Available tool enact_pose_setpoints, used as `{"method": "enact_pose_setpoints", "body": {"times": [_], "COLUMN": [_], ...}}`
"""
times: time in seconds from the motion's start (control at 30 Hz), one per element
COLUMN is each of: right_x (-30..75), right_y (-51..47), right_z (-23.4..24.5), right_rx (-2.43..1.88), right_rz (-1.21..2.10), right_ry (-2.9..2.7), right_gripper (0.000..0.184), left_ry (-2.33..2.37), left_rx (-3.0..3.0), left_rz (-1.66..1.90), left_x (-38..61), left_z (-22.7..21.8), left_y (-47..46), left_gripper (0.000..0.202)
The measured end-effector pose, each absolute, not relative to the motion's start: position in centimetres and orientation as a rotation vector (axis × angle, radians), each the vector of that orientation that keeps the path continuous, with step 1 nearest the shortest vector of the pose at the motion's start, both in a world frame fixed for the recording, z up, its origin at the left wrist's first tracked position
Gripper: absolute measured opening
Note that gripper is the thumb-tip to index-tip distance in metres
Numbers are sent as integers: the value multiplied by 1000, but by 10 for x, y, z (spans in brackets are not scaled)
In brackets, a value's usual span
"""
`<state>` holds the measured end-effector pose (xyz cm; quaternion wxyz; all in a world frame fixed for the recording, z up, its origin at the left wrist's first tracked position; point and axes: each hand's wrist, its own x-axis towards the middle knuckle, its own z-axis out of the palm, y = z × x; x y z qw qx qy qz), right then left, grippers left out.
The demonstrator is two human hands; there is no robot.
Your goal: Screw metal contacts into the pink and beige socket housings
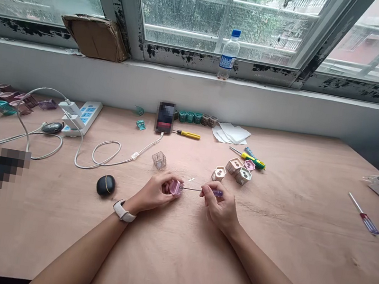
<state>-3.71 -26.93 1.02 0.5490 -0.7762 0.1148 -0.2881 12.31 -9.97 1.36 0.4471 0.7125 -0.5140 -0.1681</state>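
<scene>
Count: left hand [152, 193] is gripping one pink housing [175, 188], right hand [220, 208] one screwdriver [217, 193]. Four hexagonal housings [234, 166] are standing to the right; one water bottle [229, 54] is standing far.

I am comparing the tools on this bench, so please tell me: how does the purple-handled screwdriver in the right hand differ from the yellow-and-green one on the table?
The purple-handled screwdriver has a slimmer-looking handle than the yellow-and-green-handled screwdriver. The purple-handled one is held level in the right hand, its shaft reaching a pink plastic part; the other lies on the plywood table, touched by no hand. Both have a thin metal shaft.
</scene>
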Motion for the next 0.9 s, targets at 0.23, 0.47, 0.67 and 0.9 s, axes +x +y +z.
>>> {"method": "enact_pose_setpoints", "body": {"times": [0.23, 0.47, 0.67, 0.9], "right_x": [-38, -38, -40, -40], "right_y": [-269, -268, -267, -268], "right_z": [11, 16, 18, 19], "right_rx": [-1852, -1951, -2038, -2025], "right_rz": [-690, -740, -806, -787], "right_ry": [268, 243, 290, 245], "right_gripper": [24, 21, 15, 22], "left_ry": [-1263, -1268, -1272, -1277], "left_rx": [1761, 1750, 1763, 1767], "left_rz": [-422, -419, -408, -401], "left_x": [123, 124, 123, 124], "left_z": [13, 12, 14, 14], "left_y": [-100, -100, -100, -100], "left_gripper": [28, 29, 29, 29]}}
